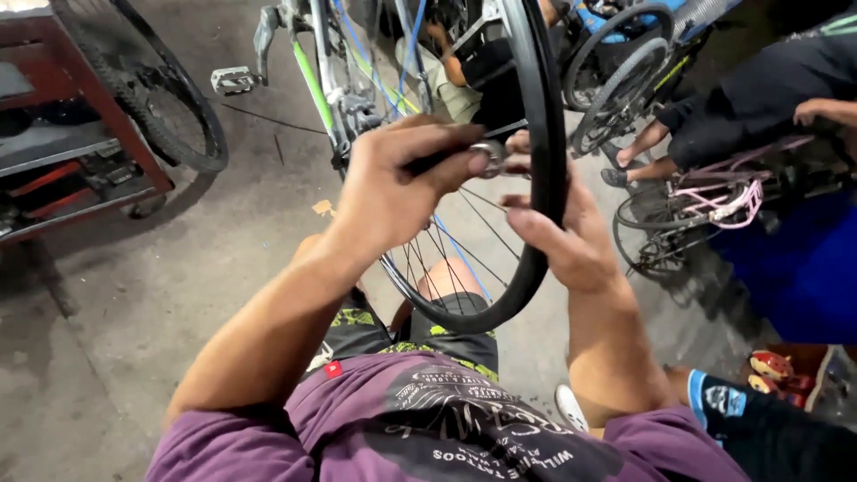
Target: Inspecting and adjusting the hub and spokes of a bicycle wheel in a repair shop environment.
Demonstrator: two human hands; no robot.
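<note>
A bicycle wheel with a black tyre [546,107] and thin spokes stands upright in front of me, attached to a bicycle with a green and white frame [314,85]. My left hand [393,183] is closed around a dark-handled tool whose metal tip [489,159] sits at the rim. My right hand [562,232] grips the tyre from the right, thumb and fingers wrapped over its edge. My knees show below the wheel.
A red metal rack [85,107] with shelves stands at the left, with a spare tyre [152,85] leaning on it. A pink bicycle [714,201] and a blue one [625,45] stand at the right. Other people's legs are near the top and right.
</note>
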